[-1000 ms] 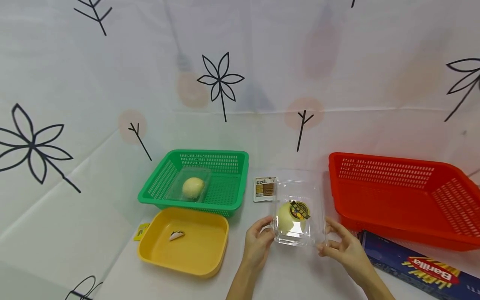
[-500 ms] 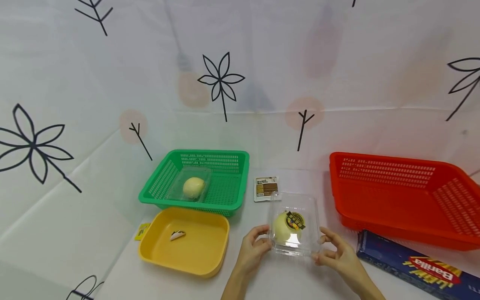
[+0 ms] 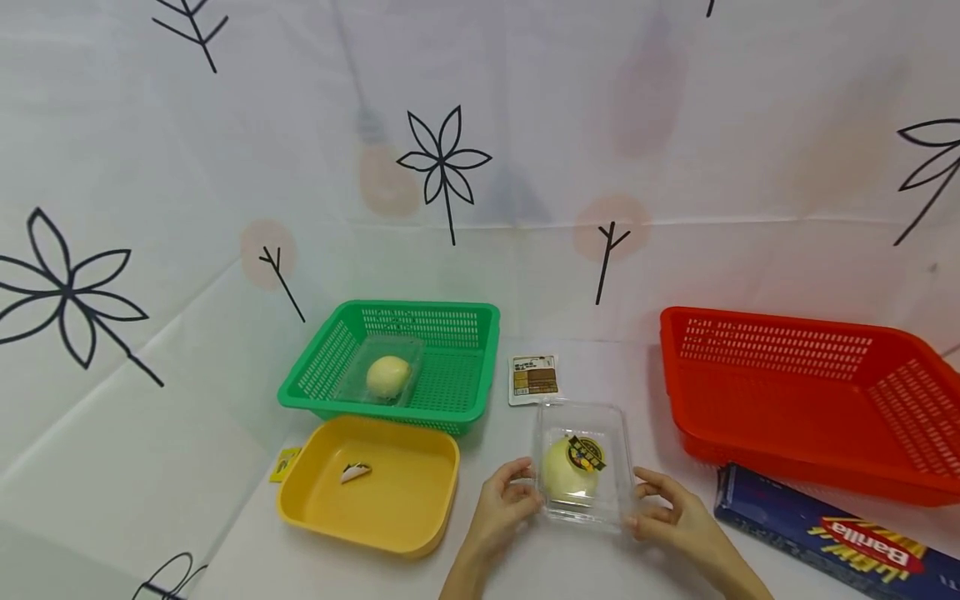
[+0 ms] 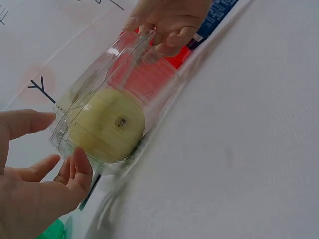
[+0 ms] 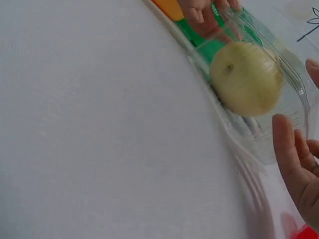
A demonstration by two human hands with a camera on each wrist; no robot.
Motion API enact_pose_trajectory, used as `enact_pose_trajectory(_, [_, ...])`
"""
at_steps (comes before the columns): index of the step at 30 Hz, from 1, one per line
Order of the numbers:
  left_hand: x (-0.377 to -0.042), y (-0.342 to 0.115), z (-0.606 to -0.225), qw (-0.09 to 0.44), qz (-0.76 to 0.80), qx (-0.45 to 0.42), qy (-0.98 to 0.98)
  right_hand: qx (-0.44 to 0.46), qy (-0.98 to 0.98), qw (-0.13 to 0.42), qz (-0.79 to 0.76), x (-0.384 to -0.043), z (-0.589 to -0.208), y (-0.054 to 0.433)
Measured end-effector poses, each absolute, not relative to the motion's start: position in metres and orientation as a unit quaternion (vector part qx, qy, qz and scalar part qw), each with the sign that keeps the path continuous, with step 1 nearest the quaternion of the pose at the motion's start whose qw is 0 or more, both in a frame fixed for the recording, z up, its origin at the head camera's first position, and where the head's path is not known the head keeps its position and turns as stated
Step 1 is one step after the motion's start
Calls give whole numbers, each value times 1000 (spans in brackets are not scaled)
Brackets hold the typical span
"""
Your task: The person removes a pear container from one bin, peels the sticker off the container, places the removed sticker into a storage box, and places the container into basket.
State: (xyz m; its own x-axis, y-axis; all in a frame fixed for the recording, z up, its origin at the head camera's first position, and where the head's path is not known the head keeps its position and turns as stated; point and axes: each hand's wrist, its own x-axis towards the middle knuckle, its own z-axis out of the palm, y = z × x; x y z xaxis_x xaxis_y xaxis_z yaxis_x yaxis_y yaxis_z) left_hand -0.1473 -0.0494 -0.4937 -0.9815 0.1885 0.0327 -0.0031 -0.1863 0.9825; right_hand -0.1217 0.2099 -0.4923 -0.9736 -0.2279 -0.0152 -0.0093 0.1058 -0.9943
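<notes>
A clear plastic clamshell container (image 3: pixel 603 421) with a black-and-gold sticker (image 3: pixel 587 454) lies lid up at the middle front, low over or on the white table. Inside it sits a pale yellow onion (image 4: pixel 109 127), also plain in the right wrist view. My left hand (image 3: pixel 501 508) holds the container's left edge, thumb and fingers on either side of the rim. At the opposite edge my right hand (image 3: pixel 675 517) grips lightly, its thumb nearest the front corner in the right wrist view. Whether the container bears on the table is hard to tell.
A green basket (image 3: pixel 487 350) holds another boxed onion (image 3: pixel 388 377). A yellow tub (image 3: pixel 420 525) contains a small taco-like piece (image 3: pixel 355 472). A flat brown-and-white packet (image 3: pixel 534 380) lies behind the container. Right stand a red basket (image 3: pixel 750 400) and a blue Barilla box (image 3: pixel 840 533).
Both hands have brought the container toward me and slightly left, lowering it. The packet behind it has come fully into view. The baskets and tub stay put.
</notes>
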Motion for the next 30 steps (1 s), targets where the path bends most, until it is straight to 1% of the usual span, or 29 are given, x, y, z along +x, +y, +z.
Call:
enact_pose_trajectory(6, [-164,-44,-476,-28,676,80,732,-78,801,17,-593,-136,-481,213])
enact_pose_trajectory(8, [-173,-38,-469,-42,669,74,738,-91,816,-2,-570,-143,-477,213])
enact_pose_trajectory(10, [-179,-33,-459,-49,665,71,742,-115,818,-9,-564,-150,-474,213])
enact_pose_trajectory(15, [-200,-20,-458,-47,645,88,757,-153,811,6,-565,-165,-473,215])
enact_pose_trajectory(16, [-206,-17,-466,-48,639,94,762,-152,811,11,-565,-166,-473,215])
enact_pose_trajectory(20, [-219,-10,-472,-50,613,116,780,-146,808,28,-570,-168,-472,216])
enact_pose_trajectory(26, [-226,-2,-478,-39,577,129,805,-137,799,36,-585,-169,-474,215])
enact_pose_trajectory(30, [-223,1,-481,-48,553,138,820,-128,798,44,-588,-168,-476,214])
